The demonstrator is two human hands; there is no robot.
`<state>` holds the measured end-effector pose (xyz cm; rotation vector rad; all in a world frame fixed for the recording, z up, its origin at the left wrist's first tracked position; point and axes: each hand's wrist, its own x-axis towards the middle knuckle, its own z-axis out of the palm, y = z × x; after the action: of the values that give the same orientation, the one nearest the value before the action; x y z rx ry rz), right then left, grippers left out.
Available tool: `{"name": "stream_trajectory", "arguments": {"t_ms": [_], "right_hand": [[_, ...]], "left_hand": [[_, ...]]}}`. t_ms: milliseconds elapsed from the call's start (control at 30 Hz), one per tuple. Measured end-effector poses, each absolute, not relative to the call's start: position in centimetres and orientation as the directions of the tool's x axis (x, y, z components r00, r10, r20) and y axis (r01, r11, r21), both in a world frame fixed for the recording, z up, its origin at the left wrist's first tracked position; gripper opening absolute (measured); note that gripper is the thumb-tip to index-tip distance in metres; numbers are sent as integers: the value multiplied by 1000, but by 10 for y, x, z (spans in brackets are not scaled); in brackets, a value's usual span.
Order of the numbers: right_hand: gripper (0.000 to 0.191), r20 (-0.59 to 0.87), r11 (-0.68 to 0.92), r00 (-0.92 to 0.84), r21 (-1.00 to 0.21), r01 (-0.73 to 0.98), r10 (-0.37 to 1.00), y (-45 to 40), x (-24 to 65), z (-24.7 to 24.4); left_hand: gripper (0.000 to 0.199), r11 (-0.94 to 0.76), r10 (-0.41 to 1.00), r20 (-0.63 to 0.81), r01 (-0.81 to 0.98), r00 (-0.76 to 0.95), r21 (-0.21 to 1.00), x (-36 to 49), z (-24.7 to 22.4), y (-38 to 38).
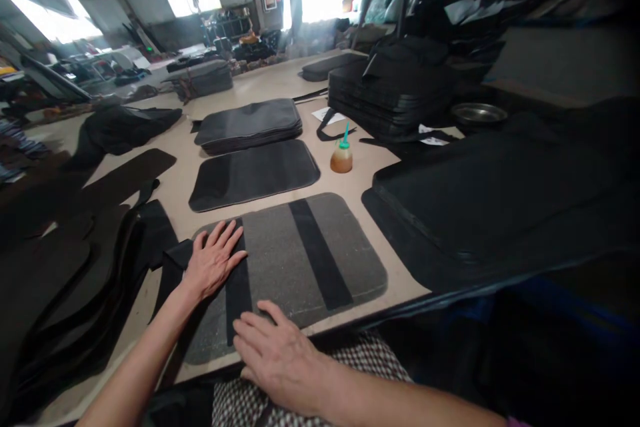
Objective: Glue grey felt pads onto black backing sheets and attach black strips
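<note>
A dark grey panel with rounded corners (275, 253) lies flat at the table's front edge. Two black strips cross it, a left strip (239, 293) and a right strip (320, 257). My left hand (215, 263) rests flat with fingers spread on the upper part of the left strip. Near that strip's lower end lies my right hand (283, 357), its fingers stretched out and its thumb apart. Neither hand grips anything. Just beyond the grey panel is a smooth black panel (255, 175) of similar shape.
Behind lies a stack of black panels (250, 123). A small bottle with a green nozzle (342, 157) stands right of it. Black pieces (500, 200) cover the right side, near a metal dish (479, 113). More dark sheets (60, 280) pile up at left.
</note>
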<state>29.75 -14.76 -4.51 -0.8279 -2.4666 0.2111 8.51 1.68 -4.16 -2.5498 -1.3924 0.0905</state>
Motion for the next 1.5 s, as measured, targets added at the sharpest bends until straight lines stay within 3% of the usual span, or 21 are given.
{"name": "stream_trajectory", "arguments": {"t_ms": [167, 300, 367, 433, 500, 567, 667, 867, 967, 1067, 1167, 1267, 1333, 1433, 1500], "right_hand": [[21, 467, 828, -684, -273, 490, 560, -145, 330, -38], [24, 500, 702, -520, -304, 644, 693, -136, 402, -23], [26, 495, 523, -336, -307, 795, 802, -127, 456, -16], [28, 475, 236, -87, -263, 936, 875, -117, 515, -12], [34, 395, -94, 156, -173, 981, 905, -107, 569, -14], [48, 285, -271, 280, -70, 960, 917, -102, 606, -20], [49, 223, -298, 295, -24, 954, 929, -103, 620, -34], [31, 241, -299, 314, -97, 949, 918, -110, 588, -48], [29, 241, -311, 356, -205, 928, 903, -109, 597, -40], [31, 246, -331, 429, -355, 874, 869, -110, 616, -24], [38, 234, -296, 466, -519, 802, 854, -115, 622, -9], [36, 194, -176, 460, -745, 644, 866, -121, 605, 0], [33, 201, -73, 390, -808, 584, 898, -123, 585, 0], [30, 281, 59, 200, -701, 710, 939, -126, 552, -5], [29, 309, 126, 71, -573, 810, 948, -129, 534, -10]], "left_hand": [[62, -588, 791, 73, 787, 608, -187, 72, -53, 24], [66, -570, 819, 50, 821, 572, -36, 57, -64, 35], [68, -514, 858, 54, 853, 512, 86, 56, -62, 37], [70, -456, 890, 109, 871, 443, 183, 63, -54, 36], [69, -441, 896, 174, 868, 409, 230, 77, -43, 34], [67, -492, 867, 223, 840, 446, 229, 97, -34, 32], [67, -605, 783, 292, 780, 548, 158, 132, -28, 30], [68, -763, 620, 372, 641, 691, 82, 195, -25, 22], [63, -793, 597, 367, 593, 714, 136, 220, -14, 13], [58, -774, 633, 320, 556, 705, 304, 241, -3, 3], [54, -598, 741, 167, 525, 651, 606, 266, 1, -8], [54, -247, 768, -80, 410, 635, 878, 300, 2, -22], [58, 19, 736, -191, 262, 649, 965, 324, 4, -33], [70, 326, 703, -279, 52, 654, 944, 353, 12, -47], [74, 425, 694, -325, -2, 642, 905, 364, 16, -51]]}}
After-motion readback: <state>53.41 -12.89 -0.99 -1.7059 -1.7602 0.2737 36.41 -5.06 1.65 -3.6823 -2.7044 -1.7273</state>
